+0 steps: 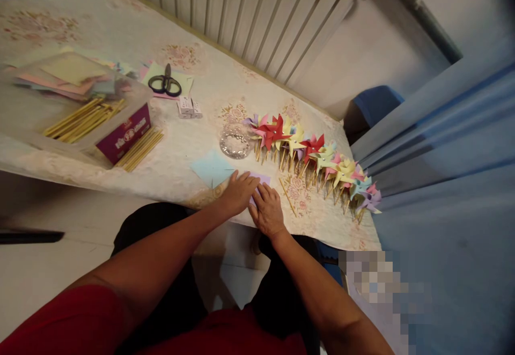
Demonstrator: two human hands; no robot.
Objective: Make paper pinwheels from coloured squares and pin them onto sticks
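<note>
A small sheet of purple paper (263, 177) lies at the table's front edge, mostly hidden beneath my fingers. My left hand (241, 191) is closed on its left part, fingertips pressed down against it. From the right, my right hand (267, 207) grips the same sheet, its fingertips meeting those of the left. Just left of my hands is a light blue square of paper (212, 168) with slits cut at its corners. A thin stick (288, 198) lies to the right of my right hand.
Paper pinwheels (314, 148) on sticks stand in a row at the right. Behind the blue paper sits a shiny round dish (235, 143). Small boxes (189, 107), scissors (164, 82) and a clear bin (92, 140) with paper and sticks are farther left. More sticks (140, 148) lie beside the bin.
</note>
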